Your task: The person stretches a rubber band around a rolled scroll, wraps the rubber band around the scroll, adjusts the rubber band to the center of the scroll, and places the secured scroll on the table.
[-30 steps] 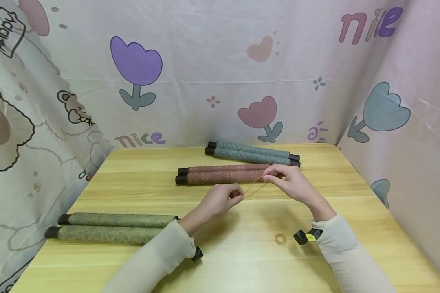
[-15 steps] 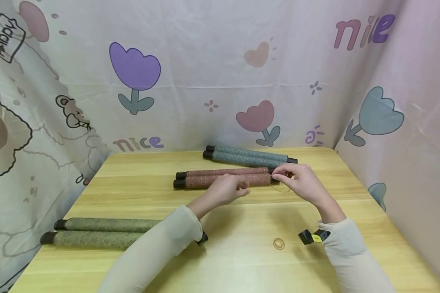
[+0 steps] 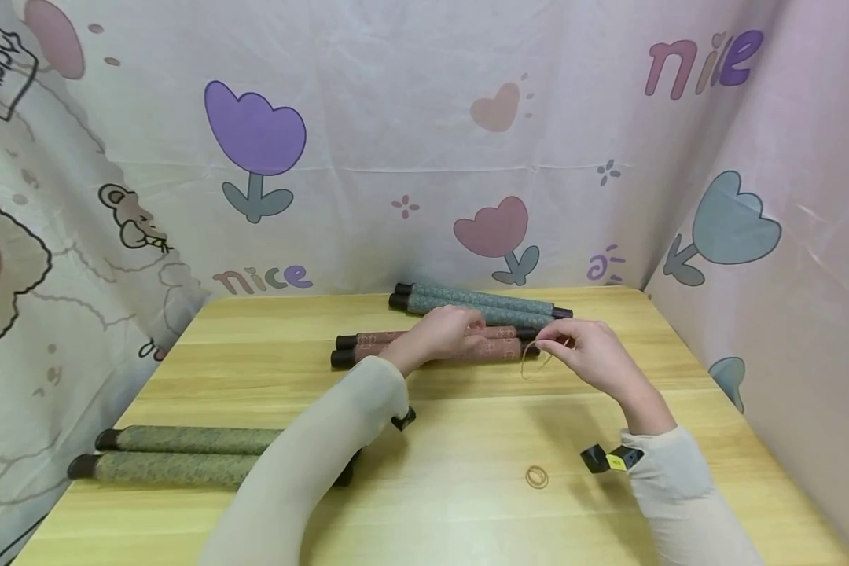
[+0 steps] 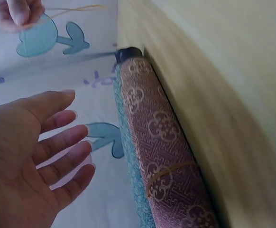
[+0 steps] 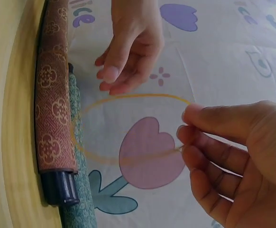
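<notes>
A pale cloth (image 3: 368, 79) printed with flowers, hearts and words hangs behind and along both sides of a wooden table (image 3: 467, 519). Over the table reach two arms in cream sleeves (image 3: 679, 487). A pair of green rolls (image 3: 177, 468) with dark ends lies side by side at the near left, partly covered by the left sleeve. Farther back, around the middle, lies a pair of red rolls (image 3: 498, 351) with a gold pattern, and just behind them a pair of blue rolls (image 3: 502, 315) rests slightly aslant near the cloth. The left hand (image 3: 444, 332) hovers at the red rolls, its fingers loosely bent and grasping nothing; the left wrist view shows a gap between them and the rolls. The right hand (image 3: 590, 354), near the right end of the red rolls, pinches a thin yellow rubber band (image 5: 142, 96) between thumb and fingers; the band hangs in a loop, clear of the table. A small black camera (image 3: 594, 458) sits at the right wrist. Another band (image 4: 169, 170) crosses the nearer red roll. Smallest are the coiled loops (image 3: 528, 475) lying on the table, near the right wrist.
</notes>
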A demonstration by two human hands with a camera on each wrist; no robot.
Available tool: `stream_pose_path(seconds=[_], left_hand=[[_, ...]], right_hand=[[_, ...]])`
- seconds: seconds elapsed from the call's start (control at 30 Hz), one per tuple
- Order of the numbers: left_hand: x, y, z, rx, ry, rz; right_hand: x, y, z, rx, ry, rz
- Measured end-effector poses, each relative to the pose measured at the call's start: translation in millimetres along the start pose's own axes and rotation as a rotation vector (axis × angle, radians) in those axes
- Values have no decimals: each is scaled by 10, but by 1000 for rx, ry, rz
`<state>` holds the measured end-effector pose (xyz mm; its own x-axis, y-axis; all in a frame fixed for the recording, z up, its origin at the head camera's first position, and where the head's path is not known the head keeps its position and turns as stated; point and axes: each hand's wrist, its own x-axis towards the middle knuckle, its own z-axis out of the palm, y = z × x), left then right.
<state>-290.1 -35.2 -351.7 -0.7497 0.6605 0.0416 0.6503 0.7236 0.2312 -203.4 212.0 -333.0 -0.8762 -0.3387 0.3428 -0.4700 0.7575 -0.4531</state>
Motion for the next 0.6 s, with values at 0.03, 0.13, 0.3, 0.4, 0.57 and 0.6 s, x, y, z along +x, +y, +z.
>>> stream_pose_path(seconds=[0.03, 0.13, 0.3, 0.4, 0.57, 0.6], left_hand=[[51, -16, -3, -2, -10, -4], [219, -54, -25, -3, -35, -17], [518, -81, -40, 29, -53, -5], [659, -95, -9, 38, -57, 8], [819, -148, 62, 52, -61, -3], [849, -164, 75, 62, -62, -5]], right_hand=[[-1, 14, -4, -7, -7, 5], [2, 60, -23, -25, -18, 14], [4, 105, -51, -42, -19, 14], [-14, 123, -44, -36, -22, 14], [-48, 139, 3, -12, -27, 9], [-52, 138, 12, -12, -26, 7]])
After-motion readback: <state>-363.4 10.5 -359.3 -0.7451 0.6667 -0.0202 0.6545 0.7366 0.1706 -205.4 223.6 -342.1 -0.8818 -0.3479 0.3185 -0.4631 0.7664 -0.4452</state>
